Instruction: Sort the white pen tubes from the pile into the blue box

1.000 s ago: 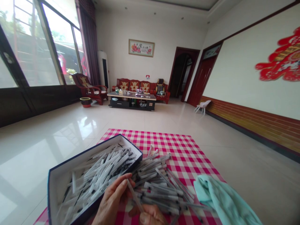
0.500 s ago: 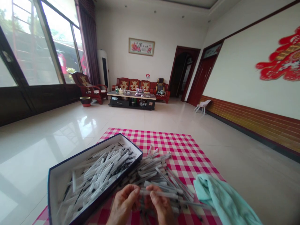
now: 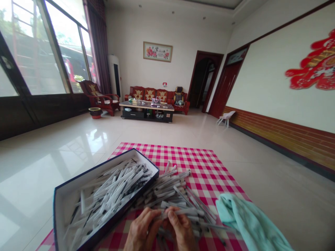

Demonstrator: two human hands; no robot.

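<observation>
One pale tube (image 3: pixel 162 215) btwn fingertips, L hand (image 3: pixel 141 226) & R hand (image 3: pixel 181 227).

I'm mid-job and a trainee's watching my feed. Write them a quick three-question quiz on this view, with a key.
1. Does the green cloth lie left or right of the box?
2. Which pattern covers the tablecloth? a) stripes b) checks c) dots
3. Fill in: the left hand and right hand hold a pale ____ between their fingertips.

Key:
1. Right.
2. b, pink and white checks.
3. Tube, partly hidden by the fingers.
</observation>
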